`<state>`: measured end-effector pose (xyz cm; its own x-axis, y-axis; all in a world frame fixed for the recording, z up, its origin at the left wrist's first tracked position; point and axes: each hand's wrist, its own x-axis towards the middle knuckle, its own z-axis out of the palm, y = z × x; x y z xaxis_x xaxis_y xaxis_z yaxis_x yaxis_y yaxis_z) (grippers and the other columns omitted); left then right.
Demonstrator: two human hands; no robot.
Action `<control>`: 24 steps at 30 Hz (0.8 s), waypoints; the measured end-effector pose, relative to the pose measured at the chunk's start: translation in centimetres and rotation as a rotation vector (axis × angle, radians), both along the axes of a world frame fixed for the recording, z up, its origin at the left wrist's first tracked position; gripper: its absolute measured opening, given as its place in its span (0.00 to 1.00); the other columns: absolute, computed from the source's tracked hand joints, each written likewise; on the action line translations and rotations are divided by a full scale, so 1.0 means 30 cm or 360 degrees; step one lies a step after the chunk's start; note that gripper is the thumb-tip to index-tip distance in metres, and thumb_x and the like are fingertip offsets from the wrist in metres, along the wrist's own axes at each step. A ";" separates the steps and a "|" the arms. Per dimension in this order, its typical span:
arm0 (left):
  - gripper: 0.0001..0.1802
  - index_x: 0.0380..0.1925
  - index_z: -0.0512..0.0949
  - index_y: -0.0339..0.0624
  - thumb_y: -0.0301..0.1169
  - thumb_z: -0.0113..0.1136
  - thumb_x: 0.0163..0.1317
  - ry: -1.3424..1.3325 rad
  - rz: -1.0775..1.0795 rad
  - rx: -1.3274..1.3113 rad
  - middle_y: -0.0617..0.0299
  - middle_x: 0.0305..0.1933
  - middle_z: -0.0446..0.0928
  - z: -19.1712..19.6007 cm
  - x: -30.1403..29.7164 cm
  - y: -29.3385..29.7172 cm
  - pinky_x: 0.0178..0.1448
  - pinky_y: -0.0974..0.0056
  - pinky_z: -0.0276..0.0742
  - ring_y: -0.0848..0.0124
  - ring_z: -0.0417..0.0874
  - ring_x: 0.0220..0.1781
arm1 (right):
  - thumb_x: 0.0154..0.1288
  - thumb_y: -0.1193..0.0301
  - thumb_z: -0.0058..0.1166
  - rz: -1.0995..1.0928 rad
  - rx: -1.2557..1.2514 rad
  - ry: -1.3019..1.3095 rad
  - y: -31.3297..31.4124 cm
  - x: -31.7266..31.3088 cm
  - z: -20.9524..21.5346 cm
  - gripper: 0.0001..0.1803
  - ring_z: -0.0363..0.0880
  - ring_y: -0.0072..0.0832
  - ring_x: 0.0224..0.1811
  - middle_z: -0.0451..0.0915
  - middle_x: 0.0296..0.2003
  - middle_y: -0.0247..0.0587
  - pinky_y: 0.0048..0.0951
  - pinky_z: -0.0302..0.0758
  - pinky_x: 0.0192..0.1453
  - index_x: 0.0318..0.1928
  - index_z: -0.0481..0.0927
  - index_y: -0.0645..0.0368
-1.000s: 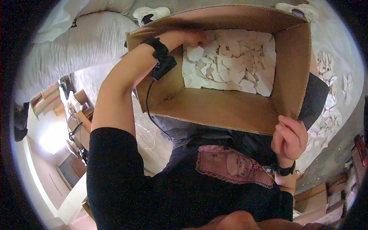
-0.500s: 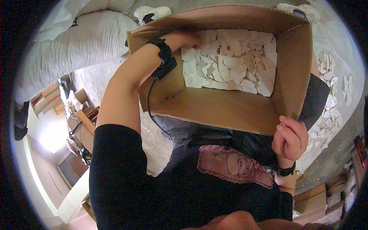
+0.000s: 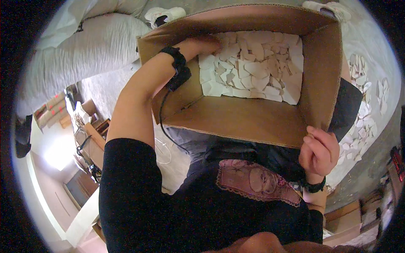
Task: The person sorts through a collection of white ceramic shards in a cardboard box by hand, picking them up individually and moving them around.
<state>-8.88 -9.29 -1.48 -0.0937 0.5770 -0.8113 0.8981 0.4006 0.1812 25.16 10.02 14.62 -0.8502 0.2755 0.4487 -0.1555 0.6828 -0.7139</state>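
A deep, open cardboard box [image 3: 236, 118] rests across my lap. Its bottom is covered with flat, irregular white pieces [image 3: 261, 69], overlapping in layers; their material I cannot make out. Reaching in over the left wall, my left hand [image 3: 205, 45] is down at the far left corner of the pieces. Its fingers are dark and smeared, so their pose and anything in them stay unclear. My right hand [image 3: 319, 152] has its fingers closed on the rim at the near right corner of the box.
Beyond the box stand a white shoe [image 3: 164, 17] and another white shoe [image 3: 333, 10]. At right, more white pieces [image 3: 363, 122] lie on a pale sheet. Large white sacks [image 3: 93, 46] fill the upper left. A black cable [image 3: 168, 128] runs from my left wrist.
The box appears slightly farther up and left in the picture. My left hand remains at the far left corner of the pieces; my right hand keeps its grip on the rim.
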 end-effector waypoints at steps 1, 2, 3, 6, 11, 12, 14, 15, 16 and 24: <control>0.15 0.30 0.77 0.38 0.36 0.47 0.47 0.0068 -0.0008 -0.0060 0.49 0.34 0.75 0.008 0.010 0.010 0.41 0.55 0.68 0.58 0.75 0.34 | 0.36 0.77 0.57 0.0013 -0.0011 -0.0009 0.001 0.003 -0.001 0.15 0.74 0.29 0.19 0.77 0.30 0.42 0.24 0.64 0.18 0.32 0.76 0.55; 0.16 0.30 0.77 0.38 0.36 0.46 0.48 0.0137 -0.0016 -0.0120 0.49 0.35 0.75 0.018 0.020 0.016 0.42 0.55 0.69 0.58 0.75 0.35 | 0.35 0.77 0.58 0.0013 -0.0067 -0.0062 -0.002 0.009 -0.002 0.16 0.74 0.29 0.19 0.77 0.30 0.42 0.24 0.64 0.18 0.32 0.76 0.55; 0.16 0.30 0.76 0.37 0.37 0.45 0.49 0.0155 0.0040 -0.0021 0.48 0.35 0.75 0.012 0.026 0.010 0.43 0.55 0.68 0.58 0.75 0.36 | 0.34 0.77 0.58 0.0007 -0.0114 -0.0121 -0.004 0.017 0.002 0.17 0.74 0.28 0.19 0.77 0.30 0.41 0.24 0.64 0.18 0.32 0.76 0.54; 0.17 0.29 0.76 0.35 0.38 0.44 0.51 0.0186 0.0213 0.0306 0.46 0.35 0.74 0.017 0.048 -0.025 0.45 0.54 0.68 0.56 0.75 0.38 | 0.33 0.78 0.59 -0.0009 -0.0024 -0.0072 0.000 0.004 0.007 0.18 0.74 0.28 0.18 0.77 0.29 0.41 0.24 0.63 0.17 0.32 0.76 0.53; 0.15 0.28 0.76 0.35 0.37 0.51 0.50 0.0184 -0.0165 0.0136 0.46 0.34 0.75 0.064 0.101 -0.027 0.45 0.55 0.69 0.53 0.75 0.40 | 0.34 0.78 0.59 -0.0037 -0.0040 -0.0023 -0.001 0.001 -0.007 0.17 0.74 0.28 0.18 0.78 0.30 0.39 0.24 0.64 0.17 0.31 0.77 0.50; 0.15 0.28 0.76 0.35 0.37 0.53 0.48 0.0091 0.0049 0.0243 0.47 0.34 0.75 0.069 0.126 -0.029 0.45 0.55 0.69 0.53 0.75 0.39 | 0.34 0.78 0.59 -0.0035 -0.0025 -0.0028 0.000 -0.001 -0.001 0.17 0.74 0.28 0.18 0.78 0.30 0.39 0.24 0.64 0.18 0.31 0.77 0.50; 0.16 0.29 0.75 0.35 0.38 0.58 0.46 -0.0098 0.0477 0.0453 0.47 0.33 0.75 0.060 0.195 -0.027 0.43 0.56 0.70 0.54 0.76 0.39 | 0.34 0.78 0.59 -0.0037 -0.0012 -0.0036 0.002 0.000 0.005 0.16 0.74 0.28 0.18 0.78 0.30 0.39 0.25 0.65 0.18 0.30 0.77 0.49; 0.19 0.30 0.75 0.35 0.41 0.58 0.45 -0.0049 0.0562 0.0489 0.48 0.31 0.75 0.057 0.226 -0.012 0.41 0.56 0.71 0.54 0.76 0.36 | 0.34 0.78 0.59 -0.0044 -0.0009 -0.0043 0.002 0.002 0.004 0.16 0.74 0.28 0.18 0.78 0.30 0.39 0.24 0.65 0.18 0.30 0.77 0.49; 0.22 0.31 0.74 0.36 0.45 0.58 0.45 0.0006 0.0650 0.0520 0.49 0.29 0.75 0.054 0.256 0.001 0.39 0.55 0.71 0.55 0.77 0.32 | 0.34 0.78 0.59 -0.0046 -0.0012 -0.0045 -0.001 0.002 0.002 0.16 0.74 0.28 0.18 0.78 0.30 0.39 0.24 0.65 0.17 0.30 0.77 0.49; 0.24 0.36 0.73 0.41 0.40 0.64 0.39 0.0123 0.1074 0.0625 0.52 0.39 0.72 0.079 0.404 0.104 0.46 0.59 0.70 0.57 0.74 0.43 | 0.33 0.78 0.59 -0.0061 0.0035 -0.0045 -0.001 -0.004 0.012 0.17 0.74 0.28 0.18 0.78 0.29 0.38 0.24 0.67 0.18 0.30 0.77 0.49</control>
<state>3.24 -6.16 0.88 -0.5741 0.6186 -0.5364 0.4989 0.7838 0.3698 25.03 9.98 14.99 -0.8516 0.2983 0.4311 -0.1092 0.7034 -0.7023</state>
